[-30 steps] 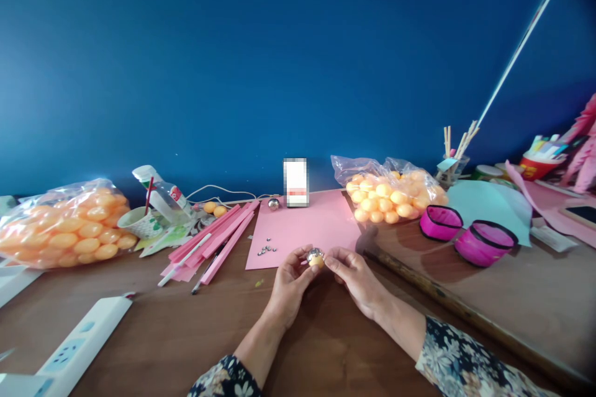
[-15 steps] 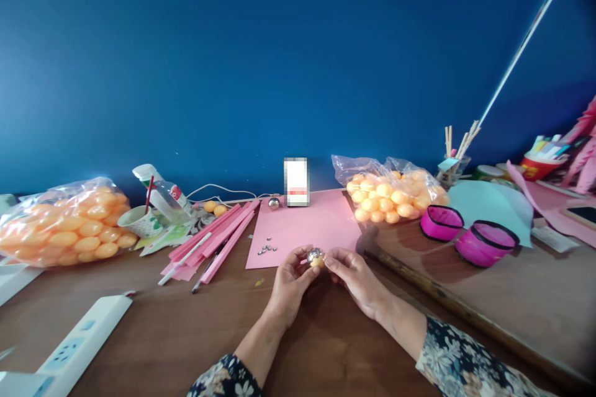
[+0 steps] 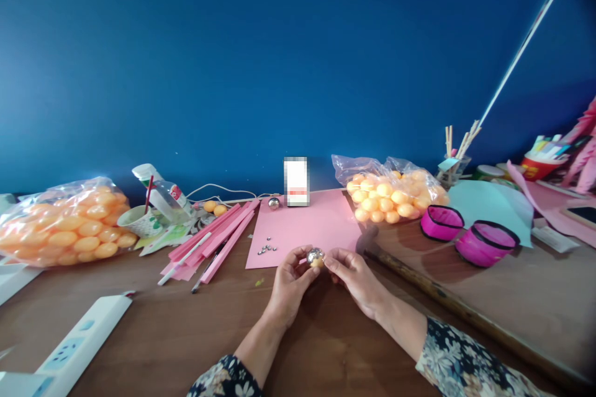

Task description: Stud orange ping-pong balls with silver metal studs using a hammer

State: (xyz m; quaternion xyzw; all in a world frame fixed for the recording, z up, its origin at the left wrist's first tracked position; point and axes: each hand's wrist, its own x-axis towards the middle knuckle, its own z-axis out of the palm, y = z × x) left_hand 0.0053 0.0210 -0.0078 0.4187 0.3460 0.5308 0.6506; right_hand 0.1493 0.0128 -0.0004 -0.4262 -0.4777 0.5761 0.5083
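Observation:
A shiny silver ball (image 3: 315, 256) is held between the fingers of my left hand (image 3: 294, 279), with something yellowish showing at its lower side. My right hand (image 3: 352, 273) is pinched against the ball's right side; anything small between its fingertips is too hidden to make out. Both hands are at the front edge of a pink sheet (image 3: 307, 223). Several tiny silver balls (image 3: 267, 249) lie on the sheet's left part. Near its back left corner rests another large silver ball (image 3: 273, 203). A phone (image 3: 297, 183) with a blurred screen stands upright at the back.
Bags of orange balls (image 3: 386, 198) stand at left and right. Pink strips (image 3: 218, 242), a cup (image 3: 139, 222) and a bottle (image 3: 170, 198) are left of the sheet. A hammer (image 3: 433, 288) lies diagonally beside my right arm. Magenta bands (image 3: 487, 243) and a power strip (image 3: 79, 344) flank the table.

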